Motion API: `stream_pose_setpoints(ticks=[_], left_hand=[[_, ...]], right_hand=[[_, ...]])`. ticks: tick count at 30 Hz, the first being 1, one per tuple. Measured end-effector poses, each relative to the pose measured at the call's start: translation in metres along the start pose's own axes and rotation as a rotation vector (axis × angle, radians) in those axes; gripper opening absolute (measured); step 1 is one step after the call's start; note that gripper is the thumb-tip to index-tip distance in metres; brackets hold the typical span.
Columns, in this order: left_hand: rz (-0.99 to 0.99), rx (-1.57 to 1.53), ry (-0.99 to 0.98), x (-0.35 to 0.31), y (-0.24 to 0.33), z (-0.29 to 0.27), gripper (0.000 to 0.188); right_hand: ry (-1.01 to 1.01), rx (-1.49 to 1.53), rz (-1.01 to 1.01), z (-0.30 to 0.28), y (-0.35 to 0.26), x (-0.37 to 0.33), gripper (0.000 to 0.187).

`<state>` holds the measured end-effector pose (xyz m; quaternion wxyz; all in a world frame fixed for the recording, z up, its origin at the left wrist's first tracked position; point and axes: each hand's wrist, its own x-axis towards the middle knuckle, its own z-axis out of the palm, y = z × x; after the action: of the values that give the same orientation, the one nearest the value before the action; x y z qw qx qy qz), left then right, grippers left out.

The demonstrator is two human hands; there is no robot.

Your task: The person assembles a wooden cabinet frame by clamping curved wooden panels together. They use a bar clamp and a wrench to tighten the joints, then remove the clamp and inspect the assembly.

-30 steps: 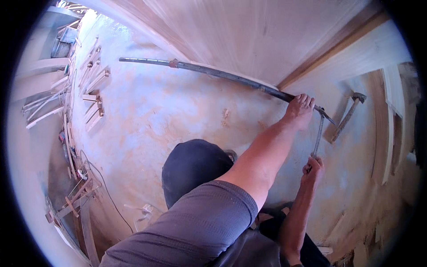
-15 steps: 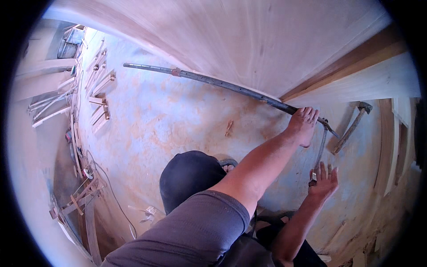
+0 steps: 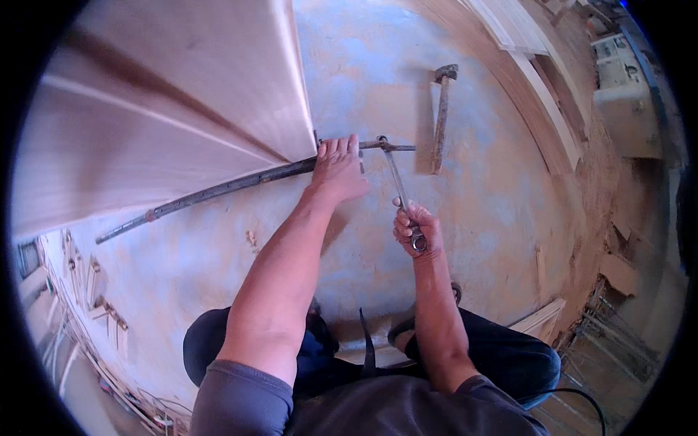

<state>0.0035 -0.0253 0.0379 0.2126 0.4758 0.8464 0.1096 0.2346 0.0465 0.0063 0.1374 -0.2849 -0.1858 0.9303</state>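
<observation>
A long dark metal bar clamp (image 3: 240, 183) runs along the lower edge of a pale wooden panel piece (image 3: 174, 138). My left hand (image 3: 339, 173) is closed over the clamp near its screw end, by the corner of the wood. Farther right, the clamp's thin threaded rod (image 3: 403, 147) sticks out past my fingers. A steel wrench (image 3: 393, 174) has its far end at that rod. My right hand (image 3: 419, 231) is wrapped around the wrench's near end, where a ring (image 3: 418, 244) shows beside the fingers. How the wrench's far end seats is too small to tell.
A wooden-handled hammer (image 3: 440, 123) lies on the stained floor (image 3: 494, 218), right of the clamp. Boards (image 3: 542, 109) are stacked at the far right. Wood scraps (image 3: 542, 320) lie nearer on the right, and short wooden pieces (image 3: 109, 320) at the left.
The view has swung to the right, so the panel now sits at the left. My right hand has gone from spread fingers beside the wrench to a grip around it. The left hand stays on the clamp.
</observation>
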Motion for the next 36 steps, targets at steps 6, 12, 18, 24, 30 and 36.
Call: stream_pose_setpoints(ticks=[6,12,18,24,30,36], left_hand=[[-0.016,0.031,-0.043,-0.007,-0.005,0.001,0.092],[0.029,0.075,0.033,-0.020,-0.009,0.009,0.081],[0.034,0.148,-0.241,-0.014,-0.006,-0.022,0.093],[0.613,0.521,-0.339,-0.057,-0.010,-0.077,0.062],[0.091,-0.037,-0.208,-0.181,-0.111,-0.060,0.049],[-0.644,-0.795,0.457,-0.259,-0.289,-0.012,0.058]], right_hand=[[0.094,0.328,0.171,0.025,0.003,-0.009,0.017],[0.370,0.548,0.244,0.083,-0.017,-0.010,0.017],[0.191,-0.251,0.114,0.060,-0.026,-0.002,0.016],[0.229,-0.713,-0.055,-0.019,0.016,0.008,0.014],[0.460,-0.763,-0.140,-0.020,0.035,0.037,0.017],[0.588,-1.856,-0.115,-0.079,-0.035,0.054,0.030]])
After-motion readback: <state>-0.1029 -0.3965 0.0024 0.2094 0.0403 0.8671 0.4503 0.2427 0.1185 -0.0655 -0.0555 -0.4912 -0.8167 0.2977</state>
